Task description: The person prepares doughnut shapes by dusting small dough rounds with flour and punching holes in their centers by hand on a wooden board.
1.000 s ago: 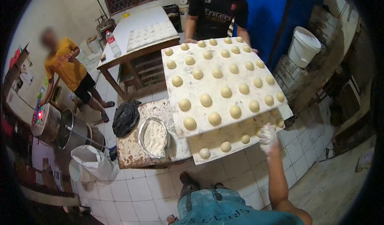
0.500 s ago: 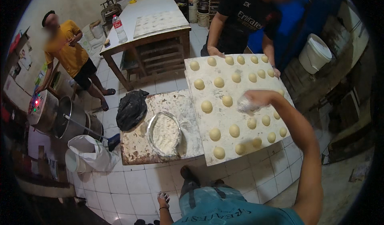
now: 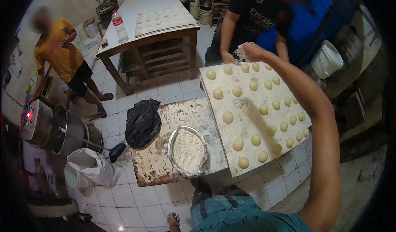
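My right hand [image 3: 247, 52], white with flour or a thin covering, is curled above the far edge of a floured board [image 3: 220, 100] carrying several rows of pale dough balls [image 3: 227, 117], beside a co-worker's hand [image 3: 228, 58]; what it holds, if anything, is unclear. The board rests partly over a worn, floured table [image 3: 148, 166], seemingly atop another board. A metal bowl of flour [image 3: 186, 149] sits left of it. Low at the bottom, my left hand [image 3: 174, 219] hangs empty with fingers apart.
A co-worker in black [image 3: 251, 21] bends at the board's far side; another in yellow [image 3: 62, 50] stands left by a machine [image 3: 35, 118]. Behind are a white-topped table [image 3: 156, 5] and bottle [image 3: 119, 28]. A black bag [image 3: 142, 122], white sack [image 3: 90, 166] and bucket [image 3: 326, 58] surround the work.
The co-worker in black has lowered the raised board onto the one beneath. My right hand has moved from the near right side across the dough balls to the far edge.
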Available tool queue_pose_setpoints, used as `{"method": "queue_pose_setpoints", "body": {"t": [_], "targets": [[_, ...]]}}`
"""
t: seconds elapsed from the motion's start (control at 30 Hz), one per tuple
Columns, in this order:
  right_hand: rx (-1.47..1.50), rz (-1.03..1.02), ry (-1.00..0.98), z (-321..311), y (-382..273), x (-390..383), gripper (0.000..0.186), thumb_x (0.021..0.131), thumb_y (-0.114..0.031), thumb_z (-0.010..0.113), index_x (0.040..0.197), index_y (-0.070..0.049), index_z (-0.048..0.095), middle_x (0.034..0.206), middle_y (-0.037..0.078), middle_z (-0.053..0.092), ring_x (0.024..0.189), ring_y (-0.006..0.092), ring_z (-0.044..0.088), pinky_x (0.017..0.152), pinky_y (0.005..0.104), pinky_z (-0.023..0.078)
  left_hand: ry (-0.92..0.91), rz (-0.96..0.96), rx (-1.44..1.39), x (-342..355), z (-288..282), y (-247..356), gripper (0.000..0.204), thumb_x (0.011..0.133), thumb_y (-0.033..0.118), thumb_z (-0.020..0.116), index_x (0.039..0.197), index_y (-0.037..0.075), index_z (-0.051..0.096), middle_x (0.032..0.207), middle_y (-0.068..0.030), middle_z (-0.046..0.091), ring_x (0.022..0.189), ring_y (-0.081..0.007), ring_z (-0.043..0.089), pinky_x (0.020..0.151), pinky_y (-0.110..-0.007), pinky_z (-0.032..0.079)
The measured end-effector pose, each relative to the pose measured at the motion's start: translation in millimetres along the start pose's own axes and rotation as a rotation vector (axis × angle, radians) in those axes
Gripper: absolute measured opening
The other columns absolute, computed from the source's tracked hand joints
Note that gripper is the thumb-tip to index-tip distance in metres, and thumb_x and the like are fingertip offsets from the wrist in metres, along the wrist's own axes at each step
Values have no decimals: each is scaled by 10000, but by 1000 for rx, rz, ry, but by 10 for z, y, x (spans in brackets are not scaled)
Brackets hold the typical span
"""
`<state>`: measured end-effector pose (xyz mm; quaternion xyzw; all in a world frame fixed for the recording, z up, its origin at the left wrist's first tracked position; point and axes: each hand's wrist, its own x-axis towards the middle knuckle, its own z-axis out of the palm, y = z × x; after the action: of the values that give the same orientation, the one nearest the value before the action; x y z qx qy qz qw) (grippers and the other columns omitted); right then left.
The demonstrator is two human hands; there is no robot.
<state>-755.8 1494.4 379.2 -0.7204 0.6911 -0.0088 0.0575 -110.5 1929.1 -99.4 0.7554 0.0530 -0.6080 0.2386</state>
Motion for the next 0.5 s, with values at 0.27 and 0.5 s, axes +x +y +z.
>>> {"method": "queue_pose_setpoints", "body": {"t": [0.27,0.5], "targets": [[292,498,-131,-357,186,-960,188,778,-170,570,833,5,610,700,71,595,587,144,539,541,288,411,-78,148,87,63,366,799,253,819,278,458,1045,165,458,964,-42,511,806,-201,511,642,-363,406],[960,770,207,256,-11,-2277,289,840,-287,536,865,-4,587,707,9,553,586,97,478,527,269,415,-188,161,307,191,716,1232,382,845,229,447,1214,162,371,1031,-59,524,861,-203,526,704,-371,416]]}}
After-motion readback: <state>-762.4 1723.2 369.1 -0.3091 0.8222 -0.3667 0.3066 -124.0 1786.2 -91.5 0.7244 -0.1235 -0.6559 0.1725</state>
